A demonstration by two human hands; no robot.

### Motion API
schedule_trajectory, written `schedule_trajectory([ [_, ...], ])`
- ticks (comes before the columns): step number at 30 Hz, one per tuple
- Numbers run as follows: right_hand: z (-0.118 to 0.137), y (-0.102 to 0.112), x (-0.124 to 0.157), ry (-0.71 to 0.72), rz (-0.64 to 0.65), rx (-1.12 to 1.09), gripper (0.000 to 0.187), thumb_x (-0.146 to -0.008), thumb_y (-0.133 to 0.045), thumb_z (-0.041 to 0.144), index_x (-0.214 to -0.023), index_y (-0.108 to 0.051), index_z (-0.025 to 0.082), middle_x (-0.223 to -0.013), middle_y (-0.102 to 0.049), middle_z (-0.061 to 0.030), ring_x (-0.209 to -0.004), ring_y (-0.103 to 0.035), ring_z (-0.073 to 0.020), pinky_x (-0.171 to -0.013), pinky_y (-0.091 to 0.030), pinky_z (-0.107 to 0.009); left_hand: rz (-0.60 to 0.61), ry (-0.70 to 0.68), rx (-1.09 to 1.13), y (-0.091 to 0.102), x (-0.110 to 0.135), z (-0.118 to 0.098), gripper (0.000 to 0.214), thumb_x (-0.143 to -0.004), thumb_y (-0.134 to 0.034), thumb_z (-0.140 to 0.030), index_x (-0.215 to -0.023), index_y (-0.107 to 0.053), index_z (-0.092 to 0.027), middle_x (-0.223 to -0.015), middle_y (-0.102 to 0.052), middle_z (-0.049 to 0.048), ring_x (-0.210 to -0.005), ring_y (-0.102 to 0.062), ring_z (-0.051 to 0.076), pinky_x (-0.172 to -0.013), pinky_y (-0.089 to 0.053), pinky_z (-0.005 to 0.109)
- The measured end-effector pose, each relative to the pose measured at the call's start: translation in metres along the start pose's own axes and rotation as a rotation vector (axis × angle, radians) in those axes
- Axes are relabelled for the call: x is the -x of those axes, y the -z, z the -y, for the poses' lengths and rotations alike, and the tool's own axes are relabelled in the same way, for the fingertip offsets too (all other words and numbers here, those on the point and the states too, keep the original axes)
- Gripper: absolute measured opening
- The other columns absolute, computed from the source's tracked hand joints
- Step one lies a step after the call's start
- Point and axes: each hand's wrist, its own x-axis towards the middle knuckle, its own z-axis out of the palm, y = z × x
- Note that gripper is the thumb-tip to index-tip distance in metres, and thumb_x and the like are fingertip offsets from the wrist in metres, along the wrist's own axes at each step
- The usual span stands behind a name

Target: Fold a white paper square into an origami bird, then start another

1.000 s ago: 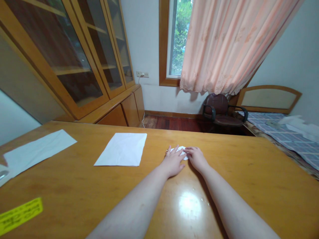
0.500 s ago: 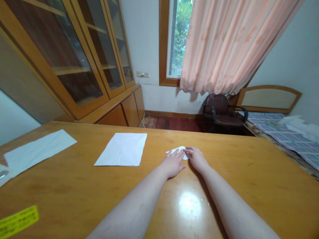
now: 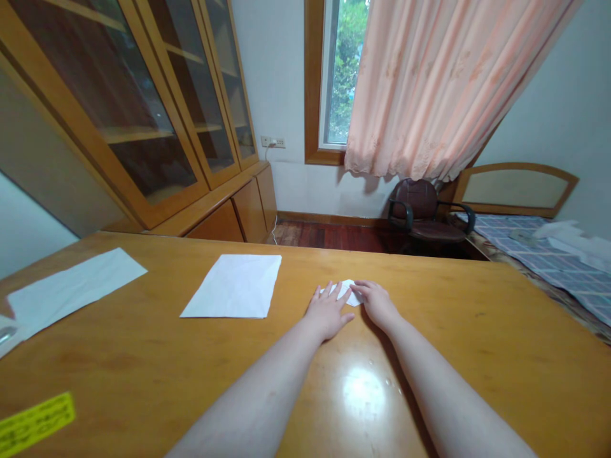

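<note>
A small folded piece of white paper [image 3: 354, 299] lies on the wooden table, partly covered by both hands. My left hand [image 3: 326, 314] rests flat over its left part, fingers spread and thumb held out to the right. At the paper's right edge, my right hand [image 3: 377, 303] has its fingers bent, with the fingertips pinching or pressing that edge. The underside of the right fingers is hidden. To the left of my hands lies a larger white sheet of paper [image 3: 235, 286], flat and untouched.
Another long white paper [image 3: 76, 286] lies at the table's far left, beside a partly visible white object [image 3: 7, 334]. A yellow label [image 3: 35, 421] is at the near left. Beyond the table [image 3: 191, 381] stand a glass-door cabinet [image 3: 224, 175], a chair [image 3: 422, 213] and a bed [image 3: 520, 238].
My left hand has shifted slightly left and its fingers have spread wider, baring more of the folded paper's middle. My right hand stays at the paper's right edge.
</note>
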Motion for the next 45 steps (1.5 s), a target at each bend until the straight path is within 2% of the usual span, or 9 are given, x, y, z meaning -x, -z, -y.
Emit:
schedule_trajectory([
  [10,0.0,-0.002,0.002,-0.029,-0.014,-0.054,0.043,-0.082,-0.042,0.009,-0.117,-0.061,0.024,-0.125,-0.059,-0.0041,-0.116,-0.048,-0.0208,-0.099,-0.032,-0.035,0.01,0.016,-0.005,0.004,0.001,-0.003,0.067,-0.087,-0.032,-0.06,-0.145,-0.02,-0.029,-0.154,-0.014,0.0052,-0.141,-0.009,0.029,-0.111,-0.009,0.055],
  [22,-0.004,-0.004,0.002,-0.015,-0.019,-0.049,0.045,-0.08,-0.043,0.008,-0.119,-0.061,0.023,-0.125,-0.059,-0.0055,-0.115,-0.049,-0.0204,-0.099,-0.034,-0.035,-0.112,0.004,0.022,-0.004,-0.003,0.004,0.059,-0.088,-0.037,-0.053,-0.142,-0.024,-0.034,-0.151,-0.025,0.0024,-0.138,-0.02,0.028,-0.111,-0.014,0.054],
  [30,0.0,0.0,0.002,-0.006,-0.026,-0.03,0.042,-0.081,-0.042,0.009,-0.117,-0.062,0.022,-0.123,-0.06,-0.0053,-0.113,-0.051,-0.0204,-0.098,-0.036,-0.034,-0.15,0.008,0.02,-0.003,-0.004,0.004,0.058,-0.087,-0.041,-0.051,-0.141,-0.029,-0.031,-0.148,-0.031,0.0047,-0.136,-0.026,0.028,-0.11,-0.018,0.053],
  [37,-0.002,-0.003,0.001,-0.017,-0.033,-0.046,0.038,-0.085,-0.043,0.014,-0.115,-0.063,0.024,-0.123,-0.06,-0.0044,-0.113,-0.051,-0.0194,-0.098,-0.035,-0.034,-0.226,0.115,0.012,-0.006,-0.009,0.006,0.056,-0.089,-0.041,-0.041,-0.138,-0.034,-0.014,-0.145,-0.036,0.0123,-0.133,-0.032,0.024,-0.11,-0.025,0.041],
  [42,0.0,0.0,0.002,-0.002,-0.06,-0.061,0.031,-0.086,-0.048,0.024,-0.112,-0.065,0.023,-0.119,-0.062,-0.0056,-0.11,-0.053,-0.0201,-0.097,-0.037,-0.034,-0.26,0.15,0.016,0.001,-0.008,0.005,0.043,-0.089,-0.043,-0.031,-0.13,-0.044,-0.017,-0.136,-0.048,0.0096,-0.126,-0.04,0.023,-0.105,-0.032,0.039],
  [45,0.001,0.002,0.003,0.003,-0.046,-0.087,0.027,-0.084,-0.052,0.027,-0.106,-0.068,0.023,-0.117,-0.064,-0.0056,-0.108,-0.054,-0.0207,-0.096,-0.037,-0.036,-0.268,0.166,0.029,0.008,-0.005,0.003,0.039,-0.088,-0.046,-0.032,-0.125,-0.048,-0.019,-0.128,-0.054,0.0096,-0.118,-0.047,0.023,-0.099,-0.036,0.038],
])
